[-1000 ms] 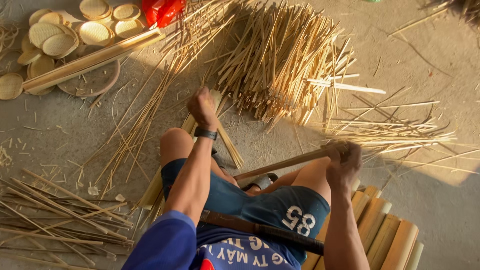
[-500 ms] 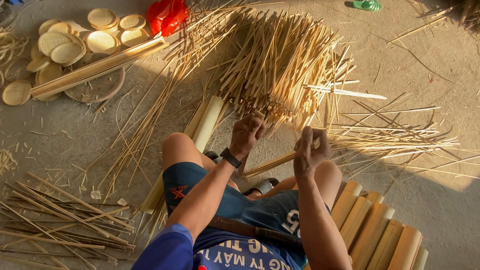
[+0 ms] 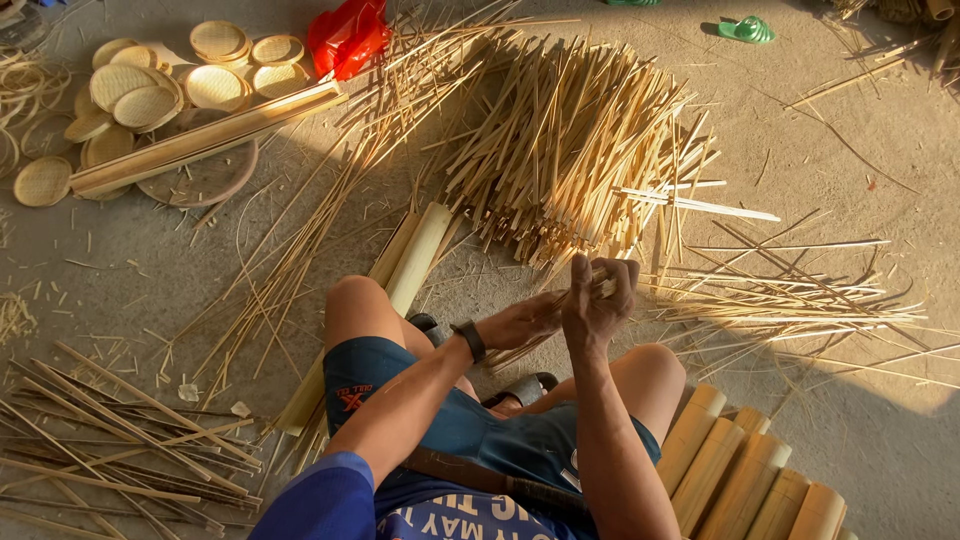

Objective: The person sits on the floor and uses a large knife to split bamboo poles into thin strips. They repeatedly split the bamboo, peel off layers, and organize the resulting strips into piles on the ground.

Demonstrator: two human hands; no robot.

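**Holding the bamboo strip between both hands**

Gripping it in front of your knees, your right hand [image 3: 597, 305] closes its grip around the upper end of the thin bamboo strip [image 3: 530, 345], while your left hand [image 3: 522, 322] clasps it just below, touching the right. The strip's long axis slants from low near your sandals up toward the splint pile [image 3: 570, 150] (far side of the floor). Your right hand sits nearer that pile.

Bare concrete floor [image 3: 850, 130], heap of bamboo sticks [image 3: 570, 140], round woven lids [image 3: 150, 90], split bamboo slats [image 3: 745, 475]
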